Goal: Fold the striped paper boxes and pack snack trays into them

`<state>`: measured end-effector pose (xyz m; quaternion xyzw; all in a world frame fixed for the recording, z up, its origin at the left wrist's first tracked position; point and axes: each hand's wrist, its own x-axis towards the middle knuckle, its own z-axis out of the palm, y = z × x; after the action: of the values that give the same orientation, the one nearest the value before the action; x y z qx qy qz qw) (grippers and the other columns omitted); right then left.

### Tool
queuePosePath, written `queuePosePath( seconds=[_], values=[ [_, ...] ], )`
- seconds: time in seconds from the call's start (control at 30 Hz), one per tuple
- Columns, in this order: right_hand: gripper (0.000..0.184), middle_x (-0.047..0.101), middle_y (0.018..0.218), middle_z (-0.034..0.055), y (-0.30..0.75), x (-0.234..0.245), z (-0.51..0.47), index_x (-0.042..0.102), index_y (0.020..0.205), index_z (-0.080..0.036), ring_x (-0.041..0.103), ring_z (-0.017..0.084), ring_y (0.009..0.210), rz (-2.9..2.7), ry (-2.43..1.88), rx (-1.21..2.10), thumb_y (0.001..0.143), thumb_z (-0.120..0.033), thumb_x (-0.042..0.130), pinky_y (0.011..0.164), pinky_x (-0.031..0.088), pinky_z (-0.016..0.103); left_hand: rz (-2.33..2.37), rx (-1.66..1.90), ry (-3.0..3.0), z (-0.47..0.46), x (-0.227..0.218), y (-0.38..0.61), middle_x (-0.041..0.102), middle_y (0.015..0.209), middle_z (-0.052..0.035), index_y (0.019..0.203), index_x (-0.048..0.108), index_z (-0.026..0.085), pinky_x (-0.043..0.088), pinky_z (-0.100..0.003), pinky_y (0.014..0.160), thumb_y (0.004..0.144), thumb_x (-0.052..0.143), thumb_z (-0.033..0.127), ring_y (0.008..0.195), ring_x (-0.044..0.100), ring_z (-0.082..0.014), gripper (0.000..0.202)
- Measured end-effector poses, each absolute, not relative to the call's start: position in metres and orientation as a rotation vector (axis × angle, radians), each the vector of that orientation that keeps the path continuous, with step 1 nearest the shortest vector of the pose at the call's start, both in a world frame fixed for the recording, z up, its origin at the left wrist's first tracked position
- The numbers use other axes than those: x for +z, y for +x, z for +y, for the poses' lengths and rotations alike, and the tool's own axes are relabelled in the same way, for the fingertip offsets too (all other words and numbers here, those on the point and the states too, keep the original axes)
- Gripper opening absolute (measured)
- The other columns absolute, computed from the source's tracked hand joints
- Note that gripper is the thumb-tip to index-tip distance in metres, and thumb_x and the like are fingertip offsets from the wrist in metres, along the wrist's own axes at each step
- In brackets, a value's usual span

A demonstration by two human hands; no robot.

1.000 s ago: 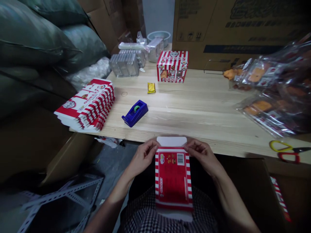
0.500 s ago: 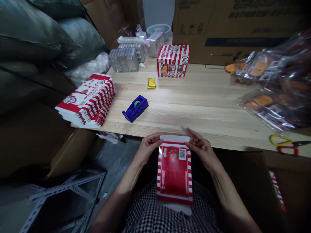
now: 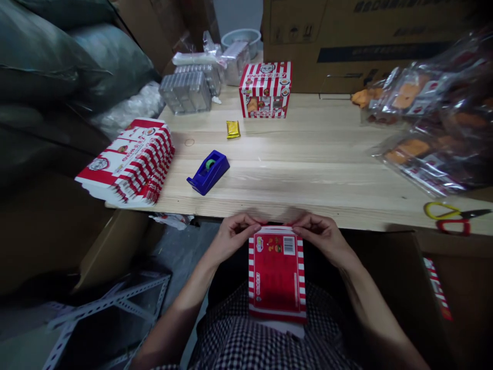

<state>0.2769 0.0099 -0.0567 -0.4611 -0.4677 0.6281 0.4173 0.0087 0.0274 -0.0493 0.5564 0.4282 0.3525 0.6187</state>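
A red-and-white striped carton (image 3: 277,277) lies over my lap, its barcode side up and its far end at the table's front edge. My left hand (image 3: 238,234) pinches the far left corner between thumb and fingers. At the far right corner my right hand (image 3: 318,234) grips the same carton in a like pinch. Between the thumbs the far end shows only a narrow white strip. A white flap (image 3: 283,327) sticks out at the near end, against the checked clothing.
On the table (image 3: 269,174) are a blue tape dispenser (image 3: 209,172), a gold packet (image 3: 233,129), a stack of flat cartons (image 3: 129,159), a made-up box (image 3: 265,91), clear plastic trays (image 3: 187,92), bagged orange items (image 3: 408,149) and scissors (image 3: 454,216). A large cardboard box (image 3: 296,46) stands behind.
The white flap at the carton's far end stood out before and now shows only as a thin strip. Both hands' fingers have curled in closer at the corners. The view has shifted slightly.
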Motion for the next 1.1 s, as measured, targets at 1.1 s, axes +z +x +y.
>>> queuePosePath(
  seconds=[1.1],
  values=[
    [0.025,0.074,0.122,0.0022,0.287,-0.033,0.013,0.078,0.11,-0.033,0.067,0.023,0.114,-1.302,-1.182,1.804,0.091,-0.045,0.068,0.108,0.047,0.047,0.899,0.565,1.676,0.037,-0.012,0.009,0.074,0.124,-0.0065,0.126,0.07,0.026,0.053,-0.041,0.101,0.098,0.054,0.024,0.112,0.07,-0.0225,0.032]
  ],
)
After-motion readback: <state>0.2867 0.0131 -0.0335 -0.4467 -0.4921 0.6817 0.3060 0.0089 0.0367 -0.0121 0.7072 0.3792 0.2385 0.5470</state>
